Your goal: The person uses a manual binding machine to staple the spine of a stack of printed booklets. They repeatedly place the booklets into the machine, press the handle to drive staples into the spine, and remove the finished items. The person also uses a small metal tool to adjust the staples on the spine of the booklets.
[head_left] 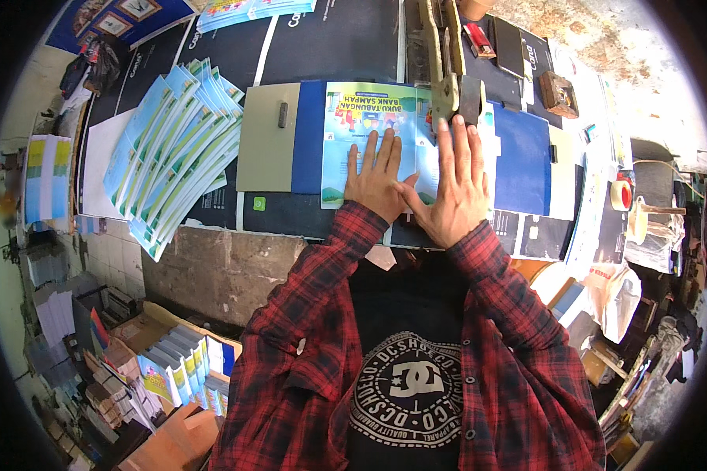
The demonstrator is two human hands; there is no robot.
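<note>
A printed booklet cover (339, 170) in light blue, green and yellow lies spread on the dark work table, upside down to me. My left hand (379, 177) rests flat on its middle, fingers stretched away from me. Beside it, my right hand (457, 188) lies flat on the cover's right part, the thumbs close together. The right fingertips reach the head of a long-arm stapler (446, 90), which comes in from the far side over the cover. Blue panels (308, 141) show on both sides of the cover, with a grey-green board (267, 161) at the left carrying a small dark metal piece (283, 115).
A fanned heap of printed sheets (173, 149) covers the table's left and overhangs its near edge. More prints (255, 9) lie at the far side. A red box (479, 41), a wooden block (558, 94) and a tape roll (620, 195) are right. Lower left stands a cardboard box (143, 323) with booklets.
</note>
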